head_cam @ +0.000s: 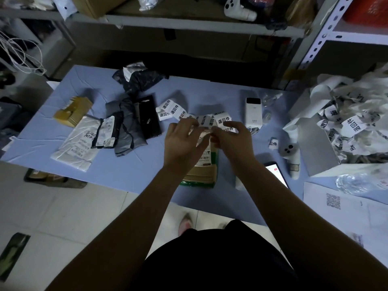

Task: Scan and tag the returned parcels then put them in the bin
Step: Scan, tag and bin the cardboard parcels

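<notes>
Blue table fills the middle of the view, below grey metal shelves. At its right edge a heap of peeled label paper spills over a white box. On the left part lies a white mailing bag; a clutter of grey bags overlaps its right side, with a black pouch just beside them and a small yellow carton farther back. A cardboard parcel with green tape lies flat near the table's front edge, in the middle, directly under both hands. The left hand and the right hand meet above it, fingers curled, each pinching the strip of labels between thumb and fingertips. That strip, printed with black characters, trails back and to the left across the table. To the right stand a white power bank and a white handheld device, and a lit phone lies near the front edge. One loose label sits just left of the device.
</notes>
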`<state>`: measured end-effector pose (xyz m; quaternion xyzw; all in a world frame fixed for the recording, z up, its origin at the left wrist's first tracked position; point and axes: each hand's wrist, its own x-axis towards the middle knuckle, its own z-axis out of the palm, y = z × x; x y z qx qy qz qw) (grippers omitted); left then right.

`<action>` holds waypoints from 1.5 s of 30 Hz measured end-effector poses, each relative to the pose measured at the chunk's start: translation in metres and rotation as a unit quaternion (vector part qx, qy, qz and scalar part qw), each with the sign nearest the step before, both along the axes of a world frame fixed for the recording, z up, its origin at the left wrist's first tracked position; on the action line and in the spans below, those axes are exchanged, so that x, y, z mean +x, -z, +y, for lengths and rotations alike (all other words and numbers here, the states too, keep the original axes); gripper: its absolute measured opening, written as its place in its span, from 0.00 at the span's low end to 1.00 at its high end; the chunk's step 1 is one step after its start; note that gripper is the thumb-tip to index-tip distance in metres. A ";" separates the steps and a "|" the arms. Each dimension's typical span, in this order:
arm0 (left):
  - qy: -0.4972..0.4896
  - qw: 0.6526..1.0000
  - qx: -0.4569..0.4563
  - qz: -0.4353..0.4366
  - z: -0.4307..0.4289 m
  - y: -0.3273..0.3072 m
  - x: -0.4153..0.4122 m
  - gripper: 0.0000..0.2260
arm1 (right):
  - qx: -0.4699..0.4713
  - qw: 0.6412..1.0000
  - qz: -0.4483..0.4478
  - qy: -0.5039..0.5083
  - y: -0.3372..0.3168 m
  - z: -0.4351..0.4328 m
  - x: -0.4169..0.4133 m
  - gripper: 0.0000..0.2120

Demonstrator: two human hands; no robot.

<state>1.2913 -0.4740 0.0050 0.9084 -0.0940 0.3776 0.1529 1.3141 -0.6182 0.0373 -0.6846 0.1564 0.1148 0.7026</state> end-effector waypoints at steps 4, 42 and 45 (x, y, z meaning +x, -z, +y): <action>0.023 1.000 0.016 -0.001 0.015 0.008 -0.005 0.15 | -0.019 1.000 0.023 -0.001 0.003 0.006 -0.002 0.12; -0.019 0.775 -0.519 0.360 0.074 0.119 0.012 0.12 | -0.544 0.838 0.007 -0.037 0.113 0.061 0.001 0.17; -0.049 0.711 -0.577 0.399 0.073 0.115 0.003 0.18 | -0.385 0.919 0.080 -0.028 0.117 0.045 -0.007 0.32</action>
